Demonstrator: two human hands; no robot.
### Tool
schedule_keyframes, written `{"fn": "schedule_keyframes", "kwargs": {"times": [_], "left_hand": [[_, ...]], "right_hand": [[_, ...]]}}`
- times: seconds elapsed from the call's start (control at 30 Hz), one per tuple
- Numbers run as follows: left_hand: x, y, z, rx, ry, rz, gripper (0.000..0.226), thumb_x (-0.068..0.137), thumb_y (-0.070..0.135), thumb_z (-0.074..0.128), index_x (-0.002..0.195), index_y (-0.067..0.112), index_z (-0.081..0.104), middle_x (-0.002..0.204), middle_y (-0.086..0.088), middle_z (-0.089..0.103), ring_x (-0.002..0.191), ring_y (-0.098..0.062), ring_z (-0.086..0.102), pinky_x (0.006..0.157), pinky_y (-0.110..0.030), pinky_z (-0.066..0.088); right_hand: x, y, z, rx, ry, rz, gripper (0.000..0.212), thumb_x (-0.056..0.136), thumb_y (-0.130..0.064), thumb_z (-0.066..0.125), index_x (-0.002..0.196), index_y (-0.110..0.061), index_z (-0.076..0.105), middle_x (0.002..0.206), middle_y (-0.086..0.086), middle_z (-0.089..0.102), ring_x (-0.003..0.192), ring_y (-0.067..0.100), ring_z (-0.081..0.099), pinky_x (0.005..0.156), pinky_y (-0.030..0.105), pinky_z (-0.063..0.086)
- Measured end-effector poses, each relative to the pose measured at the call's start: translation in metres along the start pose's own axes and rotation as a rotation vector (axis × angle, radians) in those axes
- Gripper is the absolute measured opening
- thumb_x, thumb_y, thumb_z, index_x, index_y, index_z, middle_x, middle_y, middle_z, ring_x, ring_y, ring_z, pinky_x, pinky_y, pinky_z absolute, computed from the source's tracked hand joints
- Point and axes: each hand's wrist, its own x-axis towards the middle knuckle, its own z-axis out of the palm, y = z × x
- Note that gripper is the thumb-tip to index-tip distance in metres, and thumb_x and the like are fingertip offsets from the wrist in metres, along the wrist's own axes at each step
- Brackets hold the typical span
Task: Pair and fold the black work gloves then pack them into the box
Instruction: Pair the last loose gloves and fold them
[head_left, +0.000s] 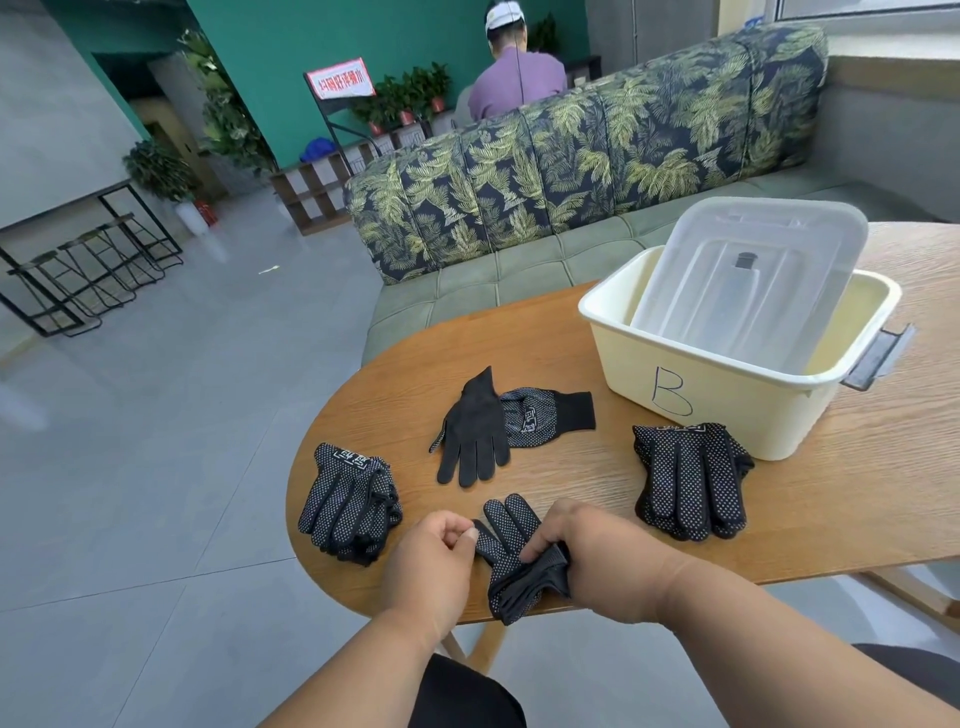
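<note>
- A person's right hand (576, 540) clutches the bunched cuff end of a pair of dotted black gloves (511, 551) at the near edge of a wooden table (831, 493); its fingers are curled tight into the fabric.
- The left hand (436, 551) pinches the outer glove finger between thumb and forefinger, just left of that grip.
- The pair's long axis runs away from the right hand's grip, fingertips pointing toward the table's far side, cuff hanging off the near edge.
- The cream box (727, 395) marked "B" stands well beyond and to the right of the grip, nearer the right hand; a clear lid (753, 270) leans inside it, likely in the way of packing.
- A finished-looking stack (691, 478) lies between grip and box; another stack (350, 501) lies left; two loose gloves (498, 423) lie straight ahead.
- Hidden: the cuff fold under the right palm, and whether one glove or two are held.
</note>
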Motion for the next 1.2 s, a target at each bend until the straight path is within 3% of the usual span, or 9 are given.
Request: {"fn": "schedule_keyframes", "kwargs": {"times": [0.13,0.37,0.57,0.77,0.83,0.93,1.03,1.1,1.2], "left_hand": [[0.002,0.000,-0.001,0.120,0.036,0.048,0.012,0.100,0.041,0.061,0.108,0.034,0.065,0.093,0.016,0.061,0.085,-0.001,0.058,0.071,-0.022,0.045],[0.004,0.002,-0.002,0.098,0.000,0.030,0.016,0.099,0.039,0.064,0.087,0.030,0.067,0.083,0.012,0.066,0.078,-0.002,0.061,0.070,-0.028,0.052],[0.003,0.001,0.000,0.094,0.114,0.104,0.018,0.095,0.039,0.067,0.079,0.033,0.067,0.087,0.011,0.060,0.079,-0.004,0.058,0.072,-0.032,0.054],[0.008,0.001,0.000,0.056,0.067,0.108,0.004,0.094,0.039,0.069,0.097,0.037,0.069,0.095,0.015,0.062,0.086,0.002,0.058,0.078,-0.028,0.054],[0.008,0.000,0.000,0.053,0.071,0.122,0.015,0.094,0.039,0.070,0.109,0.035,0.068,0.101,0.018,0.059,0.091,0.001,0.059,0.081,-0.026,0.053],[0.001,0.001,-0.002,0.109,0.095,0.244,0.013,0.096,0.036,0.067,0.109,0.038,0.068,0.106,0.024,0.057,0.100,-0.001,0.058,0.090,-0.029,0.054],[-0.016,-0.001,-0.006,0.005,-0.087,0.339,0.020,0.097,0.030,0.060,0.109,0.043,0.069,0.108,0.026,0.063,0.110,0.003,0.058,0.097,-0.025,0.050],[-0.029,-0.005,-0.011,-0.133,-0.252,0.351,0.032,0.092,0.033,0.052,0.118,0.045,0.066,0.113,0.026,0.064,0.119,0.001,0.057,0.103,-0.025,0.047],[-0.042,-0.016,-0.017,-0.247,-0.357,0.382,0.050,0.086,0.033,0.044,0.132,0.042,0.060,0.126,0.028,0.058,0.133,-0.006,0.050,0.108,-0.026,0.040]], "right_hand": [[0.000,-0.002,0.000,-0.014,0.004,-0.001,0.031,0.088,-0.021,0.079,0.115,-0.038,0.078,0.123,-0.010,0.055,0.105,0.015,0.064,0.096,0.023,0.052],[0.004,-0.001,0.001,-0.014,0.004,0.024,0.033,0.086,-0.026,0.083,0.114,-0.040,0.077,0.124,-0.012,0.051,0.106,0.015,0.063,0.099,0.026,0.052],[0.005,0.000,0.003,-0.020,0.000,0.044,0.034,0.086,-0.022,0.081,0.115,-0.041,0.077,0.123,-0.013,0.052,0.106,0.015,0.063,0.098,0.028,0.053],[0.007,-0.005,-0.001,-0.052,-0.043,0.060,0.037,0.087,-0.023,0.082,0.120,-0.039,0.076,0.131,-0.008,0.051,0.111,0.019,0.064,0.103,0.031,0.052],[0.007,-0.006,-0.003,-0.056,-0.052,0.066,0.039,0.087,-0.024,0.083,0.122,-0.037,0.075,0.133,-0.008,0.051,0.113,0.020,0.063,0.104,0.031,0.051],[0.004,-0.005,-0.003,-0.043,-0.040,0.030,0.037,0.089,-0.021,0.080,0.122,-0.037,0.076,0.130,-0.008,0.051,0.112,0.020,0.063,0.102,0.029,0.051],[0.001,-0.001,0.000,-0.014,-0.002,-0.008,0.035,0.090,-0.016,0.073,0.118,-0.038,0.076,0.124,-0.009,0.052,0.108,0.017,0.062,0.097,0.026,0.051],[0.001,0.001,0.002,0.004,0.018,-0.012,0.033,0.090,-0.017,0.070,0.115,-0.038,0.077,0.120,-0.009,0.054,0.105,0.017,0.061,0.095,0.028,0.052],[0.004,0.002,0.005,0.019,0.053,-0.016,0.027,0.087,-0.027,0.065,0.110,-0.035,0.078,0.115,-0.008,0.057,0.100,0.019,0.063,0.092,0.034,0.054]]}}
